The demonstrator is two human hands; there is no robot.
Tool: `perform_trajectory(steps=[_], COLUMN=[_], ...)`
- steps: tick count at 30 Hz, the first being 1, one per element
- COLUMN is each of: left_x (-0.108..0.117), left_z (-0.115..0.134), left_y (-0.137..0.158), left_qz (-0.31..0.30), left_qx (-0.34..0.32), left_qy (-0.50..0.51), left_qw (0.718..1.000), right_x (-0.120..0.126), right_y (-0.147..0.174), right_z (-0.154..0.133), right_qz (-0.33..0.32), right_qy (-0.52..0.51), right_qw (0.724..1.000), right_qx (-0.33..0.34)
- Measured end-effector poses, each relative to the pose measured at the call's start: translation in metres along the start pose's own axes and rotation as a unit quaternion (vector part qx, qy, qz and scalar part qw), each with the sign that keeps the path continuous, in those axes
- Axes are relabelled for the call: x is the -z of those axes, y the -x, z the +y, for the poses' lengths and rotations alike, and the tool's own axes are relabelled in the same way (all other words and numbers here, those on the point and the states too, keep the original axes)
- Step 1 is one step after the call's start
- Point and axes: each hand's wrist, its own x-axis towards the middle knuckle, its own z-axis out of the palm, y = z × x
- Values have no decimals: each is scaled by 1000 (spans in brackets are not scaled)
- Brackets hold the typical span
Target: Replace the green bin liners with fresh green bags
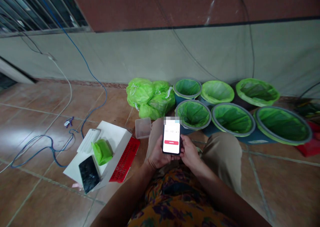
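A smartphone (171,133) is held upright between both hands above my lap, its lit white screen showing a timer and a red button. My left hand (160,155) wraps round its left side and lower edge. On the right side, my right hand (189,150) grips it with the thumb along the edge. Just beyond the phone is a bin (193,102) with a grey rim and a green liner. A clear plastic box (143,128) sits on the floor to the left of my knee.
More green-lined bins (233,106) stand in two rows along the wall. Green tied bags (150,97) are piled beside them. At left, a white box (117,138) bears a dark tablet-like device (89,174) and a folded green bag (102,151), beside a red perforated tray (125,160). Blue cable (53,149) loops across the tiles.
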Motion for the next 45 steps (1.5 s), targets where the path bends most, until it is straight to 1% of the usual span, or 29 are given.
perform_trajectory(steps=[3,8,12,21,28,33,37,42,45], left_x=[-1,-2,-1,-3,0,-4,-10,-10,-7], left_z=[0,0,-1,1,-1,1,2,2,0], left_y=[0,-1,-1,0,-1,0,2,3,4], left_qz=[4,5,4,11,-2,22,30,37,28], left_qx=[-3,2,2,0,-14,-18,-15,-21,-20], left_qy=[-2,9,18,3,3,-13,-35,-14,-1], left_qw=[1000,1000,1000,1000,1000,1000,999,999,999], right_x=[0,0,2,2,-1,-2,-2,-3,-5], right_y=[0,-1,-2,-4,-2,-1,1,3,4], right_z=[0,0,1,1,-2,-2,-3,-4,-5], right_qz=[8,3,6,10,2,7,-9,-13,-6], right_qy=[-2,8,3,-2,0,4,8,9,10], right_qw=[1000,1000,1000,1000,1000,1000,1000,999,999], right_qx=[-6,2,-13,-9,-20,-14,-24,-30,-36])
